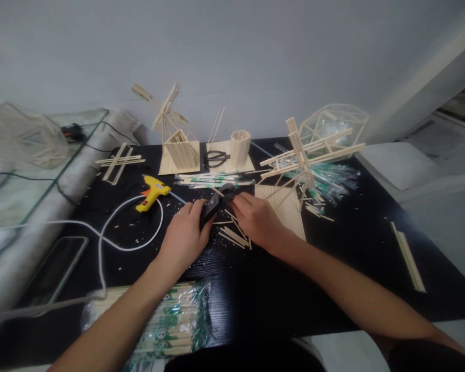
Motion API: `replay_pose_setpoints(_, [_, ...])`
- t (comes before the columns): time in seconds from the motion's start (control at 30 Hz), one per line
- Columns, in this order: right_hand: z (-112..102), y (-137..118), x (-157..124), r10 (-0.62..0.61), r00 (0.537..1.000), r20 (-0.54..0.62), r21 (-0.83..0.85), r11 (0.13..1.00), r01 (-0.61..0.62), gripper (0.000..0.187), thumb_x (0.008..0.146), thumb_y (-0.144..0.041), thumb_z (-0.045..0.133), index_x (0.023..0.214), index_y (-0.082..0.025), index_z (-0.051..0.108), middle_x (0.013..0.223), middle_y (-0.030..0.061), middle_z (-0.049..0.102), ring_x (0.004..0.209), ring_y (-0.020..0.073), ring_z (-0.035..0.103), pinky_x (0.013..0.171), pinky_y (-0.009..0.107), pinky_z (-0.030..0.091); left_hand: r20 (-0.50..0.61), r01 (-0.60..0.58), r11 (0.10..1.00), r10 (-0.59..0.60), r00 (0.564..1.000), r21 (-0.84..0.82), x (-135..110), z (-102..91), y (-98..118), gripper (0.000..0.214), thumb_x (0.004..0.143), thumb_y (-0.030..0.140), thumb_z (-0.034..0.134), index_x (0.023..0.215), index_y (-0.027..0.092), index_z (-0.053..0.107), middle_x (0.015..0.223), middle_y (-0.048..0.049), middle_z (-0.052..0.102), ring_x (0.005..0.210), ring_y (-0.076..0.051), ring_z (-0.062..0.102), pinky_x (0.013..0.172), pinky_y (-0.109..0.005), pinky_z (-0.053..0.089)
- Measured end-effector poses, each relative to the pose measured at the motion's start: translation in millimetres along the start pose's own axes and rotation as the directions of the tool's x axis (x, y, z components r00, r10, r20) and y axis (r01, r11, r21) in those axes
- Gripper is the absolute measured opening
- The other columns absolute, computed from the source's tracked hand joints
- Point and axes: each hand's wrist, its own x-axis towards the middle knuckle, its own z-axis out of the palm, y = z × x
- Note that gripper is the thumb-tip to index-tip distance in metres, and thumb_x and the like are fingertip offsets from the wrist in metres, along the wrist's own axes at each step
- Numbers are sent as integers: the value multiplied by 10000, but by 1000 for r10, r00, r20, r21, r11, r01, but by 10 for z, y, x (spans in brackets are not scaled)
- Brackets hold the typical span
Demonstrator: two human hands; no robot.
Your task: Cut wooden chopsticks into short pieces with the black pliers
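Over the middle of the black table, my left hand point(188, 230) is closed around the handles of a black hand cutter point(213, 205). My right hand point(258, 219) is pinched at the cutter's head, on a thin wooden stick point(217, 191) whose end pokes out beyond the jaws; the fingertips are partly hidden. Short cut sticks point(232, 236) and small chips lie just below the hands. Behind the cutter lie chopsticks in clear wrappers point(213, 179). A flat wooden base point(281, 204) carrying a stick-built windmill point(302, 160) stands right of my right hand.
A yellow glue gun point(153, 192) with a looping white cable point(129, 249) rests at left. At the back stand a stick-built windmill point(180, 150) and a round stick cup point(240, 148) beside black scissors point(216, 158). A pack of chopsticks point(178, 320) lies near my left forearm; loose sticks point(408, 258) lie far right.
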Motion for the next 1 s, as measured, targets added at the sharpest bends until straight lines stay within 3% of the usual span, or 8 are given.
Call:
replay_pose_setpoints(0.33, [3,1,7,4,1000,25,-5,1000,-4,276,937,-31,436,825,-139,664,789,81,648,697,178,571,643,308,411,41,42,998,-44,998,49,-20,6,35,202,1005,391,463,1033,199,520,905,-94,657,838,-278,682,713,-375,517])
replay_pose_setpoints(0.6, [-31,-22,15,33,997,70,11,999,-34,276,921,-29,433,849,-149,672,822,87,661,724,185,577,664,313,413,82,95,985,-107,991,145,-34,2,69,174,1005,388,463,1024,217,489,886,-84,693,755,-270,707,619,-344,482])
replay_pose_setpoints(0.83, [-47,-29,24,42,996,73,28,999,-45,265,959,-70,449,835,-143,672,810,84,663,708,178,575,659,310,398,133,141,959,-178,975,247,-35,-23,88,90,965,233,452,1047,225,489,856,-86,714,752,-302,727,609,-356,468])
replay_pose_setpoints(1.0, [-48,-29,42,72,993,93,43,996,-76,237,989,-122,495,835,-140,674,808,77,673,709,173,589,654,304,390,133,131,955,-171,976,265,-26,-13,75,116,954,223,460,1064,227,495,853,-78,727,740,-299,727,593,-346,447])
